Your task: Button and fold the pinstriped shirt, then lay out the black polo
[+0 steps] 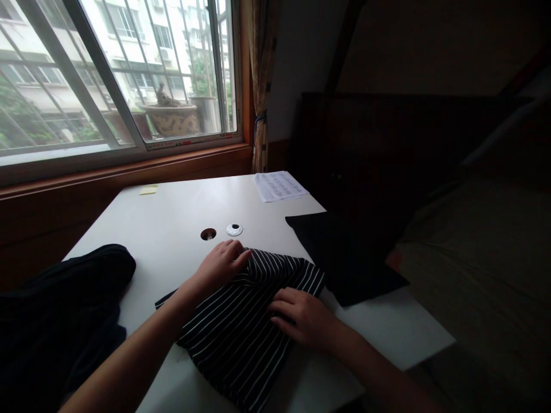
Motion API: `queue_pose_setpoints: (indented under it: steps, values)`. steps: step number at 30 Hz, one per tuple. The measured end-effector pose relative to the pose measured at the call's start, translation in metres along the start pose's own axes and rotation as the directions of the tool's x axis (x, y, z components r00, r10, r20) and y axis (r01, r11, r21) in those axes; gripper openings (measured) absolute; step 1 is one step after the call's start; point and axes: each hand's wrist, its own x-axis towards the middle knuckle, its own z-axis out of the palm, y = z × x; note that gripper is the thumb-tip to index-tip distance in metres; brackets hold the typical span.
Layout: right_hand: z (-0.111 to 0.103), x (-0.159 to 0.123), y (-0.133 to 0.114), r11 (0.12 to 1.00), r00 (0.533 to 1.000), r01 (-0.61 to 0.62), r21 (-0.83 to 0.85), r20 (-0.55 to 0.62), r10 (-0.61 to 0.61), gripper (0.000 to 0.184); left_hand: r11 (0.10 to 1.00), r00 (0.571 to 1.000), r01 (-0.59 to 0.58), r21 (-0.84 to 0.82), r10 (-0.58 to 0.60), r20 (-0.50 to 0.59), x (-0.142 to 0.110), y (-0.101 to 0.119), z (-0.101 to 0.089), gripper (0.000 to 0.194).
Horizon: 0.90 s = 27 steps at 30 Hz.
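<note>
A black shirt with thin white stripes point(245, 327) lies spread on the white table, its near end reaching the bottom of the view. My left hand point(224, 262) is closed on the shirt's far edge, with the thumb pointing right and the cloth bunched beside it. My right hand point(303, 318) rests on the right part of the shirt, fingers slightly bent and apart, holding nothing that I can see. Just beyond the shirt's right side is a flat folded black cloth point(344, 255), partly lost in shadow.
Dark clothes point(55, 321) are heaped at the table's left. A cable hole point(208, 234) and a round white cover point(235, 230) lie past my left hand. Printed papers point(282, 186) and yellow notes point(148, 189) sit on the far side of the table point(172, 209), before a barred window.
</note>
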Motion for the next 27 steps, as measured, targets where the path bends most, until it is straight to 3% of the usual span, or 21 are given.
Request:
queue_pose_setpoints:
  steps: [4,6,9,14,20,23,27]
  values:
    - [0.000,0.006,0.006,0.997,0.995,-0.070,-0.033,-0.080,0.067,0.020,0.990,0.985,-0.129,-0.048,0.133,0.105,-0.011,-0.005,-0.007,0.040]
    - [0.001,0.009,0.009,0.996,0.991,-0.086,-0.037,-0.103,0.081,0.020,0.978,0.975,-0.185,-0.097,0.195,0.107,-0.015,-0.004,-0.007,0.033]
    - [0.003,0.014,0.011,0.993,0.986,-0.106,-0.042,-0.131,0.099,0.021,0.973,0.973,-0.204,-0.107,0.214,0.090,-0.017,-0.005,-0.005,0.040]
    - [0.006,0.018,0.016,0.989,0.979,-0.130,-0.064,-0.168,0.117,0.026,0.973,0.961,-0.220,-0.074,0.229,0.156,-0.010,-0.014,-0.002,0.060]
    - [0.007,0.021,0.019,0.987,0.976,-0.149,-0.062,-0.171,0.136,0.030,0.940,0.899,-0.313,-0.137,0.340,0.275,0.005,-0.012,-0.003,0.041]
    - [0.004,0.024,0.019,0.986,0.974,-0.161,-0.050,-0.169,0.150,0.032,0.949,0.894,-0.201,-0.244,0.279,0.350,0.012,-0.011,-0.004,0.043]
    - [-0.002,0.030,0.023,0.988,0.972,-0.153,-0.031,-0.187,0.144,0.032,0.938,0.920,0.092,-0.334,0.048,0.388,0.021,-0.012,-0.004,0.053]
